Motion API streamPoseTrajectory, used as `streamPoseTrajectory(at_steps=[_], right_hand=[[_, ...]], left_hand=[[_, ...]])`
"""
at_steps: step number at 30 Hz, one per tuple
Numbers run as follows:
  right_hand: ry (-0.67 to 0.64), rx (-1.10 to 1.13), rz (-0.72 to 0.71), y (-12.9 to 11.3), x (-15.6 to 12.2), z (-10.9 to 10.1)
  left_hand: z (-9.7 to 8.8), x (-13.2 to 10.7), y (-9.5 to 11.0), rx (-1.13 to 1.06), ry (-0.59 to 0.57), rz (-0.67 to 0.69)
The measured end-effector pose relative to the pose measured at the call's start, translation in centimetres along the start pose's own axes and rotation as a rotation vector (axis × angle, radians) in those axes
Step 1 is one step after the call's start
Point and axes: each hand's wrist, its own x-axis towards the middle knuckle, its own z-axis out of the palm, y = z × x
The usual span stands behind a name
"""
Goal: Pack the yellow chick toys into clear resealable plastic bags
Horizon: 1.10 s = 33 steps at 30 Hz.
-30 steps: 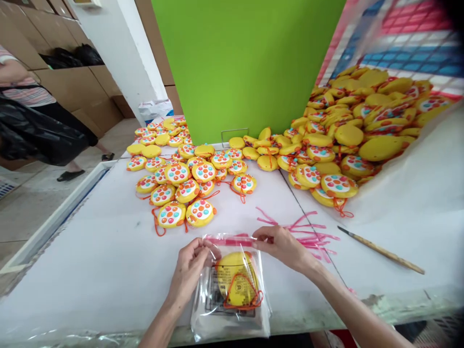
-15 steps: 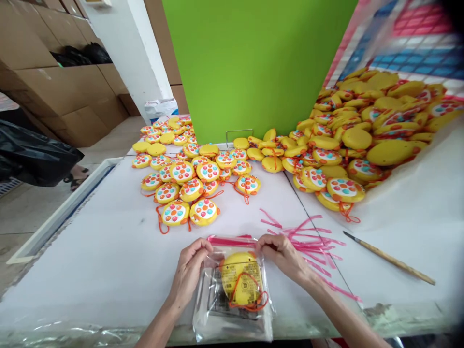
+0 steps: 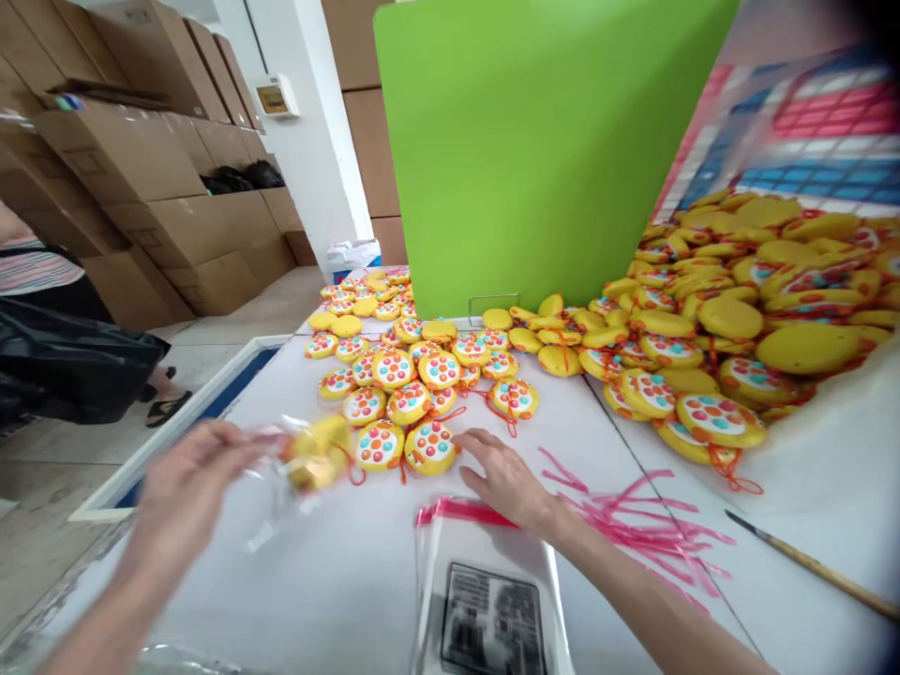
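Note:
My left hand (image 3: 197, 478) is blurred with motion and shut on a clear plastic bag holding a yellow round toy (image 3: 316, 455), which hangs just above the white table (image 3: 281, 562). My right hand (image 3: 506, 480) is open, with its fingers spread on the table next to a yellow toy with coloured buttons (image 3: 428, 448). Below that hand lies a flat clear bag (image 3: 488, 600) with a pink strip along its top edge and a dark printed label. Many similar toys with orange cords lie in a loose group (image 3: 408, 375).
A large heap of yellow toys (image 3: 745, 319) rises at the right against a green board (image 3: 548, 141). Pink strips (image 3: 633, 525) and a thin wooden-handled tool (image 3: 816, 567) lie on the right. A person (image 3: 42, 281) with a black bag (image 3: 70, 366) stands at the left, before cardboard boxes (image 3: 119, 159).
The bagged toy has moved left in my left hand, and the pink strip is gone from its bag. My right hand has let go and moved forward to the toys. A flat bag now lies nearest me.

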Motion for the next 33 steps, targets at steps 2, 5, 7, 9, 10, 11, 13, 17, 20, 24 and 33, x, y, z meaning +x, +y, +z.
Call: streamPoseTrajectory(at_steps=[2,5,7,9,10,11,13,17,20,24,33], right_hand=[[-0.066,-0.041,-0.056,-0.4,1.8,1.4],[-0.119,-0.055,-0.026,-0.9,3.7,2.9],[-0.092,-0.047,-0.002,-1.0,4.1,3.4],[-0.042,-0.036,0.022,-0.5,3.7,3.2],[-0.019,-0.013,0.041,-0.1,3.2,2.8],[0.004,0.056,0.074,0.4,2.6,2.4],[0.036,0.368,0.204,1.7,1.1,1.1],[0.129,1.257,0.573,3.6,-2.2,-1.4],[0.213,1.485,0.639,3.4,-4.1,-1.9],[0.253,1.4,0.603,2.4,-5.3,-1.0],[0.401,0.308,0.429,1.9,-5.0,-3.4]], left_hand=[[-1.4,2.8,2.7,0.161,0.311,0.217],[-0.2,1.7,4.2,0.311,0.332,0.414],[2.7,-2.4,2.4,0.334,0.019,0.518],[6.5,-7.4,-1.2,0.366,-0.354,0.594],[8.5,-9.8,-3.2,0.394,-0.494,0.656],[10.3,-12.0,-5.0,0.417,-0.599,0.711],[13.3,-15.3,-7.9,0.469,-0.76,0.812],[15.9,-18.0,-10.2,0.671,-0.791,0.876],[16.0,-18.1,-10.4,0.718,-0.695,0.944],[16.0,-17.8,-9.8,0.723,-0.648,1.007],[16.2,-17.8,-7.8,0.766,-0.758,0.796]])
